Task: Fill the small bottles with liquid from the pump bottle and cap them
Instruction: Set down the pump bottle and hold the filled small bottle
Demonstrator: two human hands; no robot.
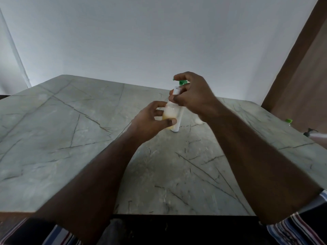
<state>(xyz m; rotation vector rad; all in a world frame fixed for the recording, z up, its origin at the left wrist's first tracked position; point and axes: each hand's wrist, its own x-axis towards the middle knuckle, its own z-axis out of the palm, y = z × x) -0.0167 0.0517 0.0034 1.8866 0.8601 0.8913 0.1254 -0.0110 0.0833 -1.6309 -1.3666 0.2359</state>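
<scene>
Striped sleeves [297,225] frame the bottom edge as I watch from afar, both forearms reaching out over the grey marbled table [53,138]. At its centre stands the white pump bottle [177,124], its green pump head [183,82] showing under my right hand [192,96], whose index finger rests on the head while the other fingers curl around a small white cap [176,90] (how tightly, I cannot tell). My left hand [150,121] grips a small bottle [169,115] holding pale yellowish liquid, thumb in front and fingers curled behind, pressed right against the pump bottle's side below the spout. Another white container [199,121] peeks out behind my right wrist. A green-capped item [288,121] sits at the table's right edge.
</scene>
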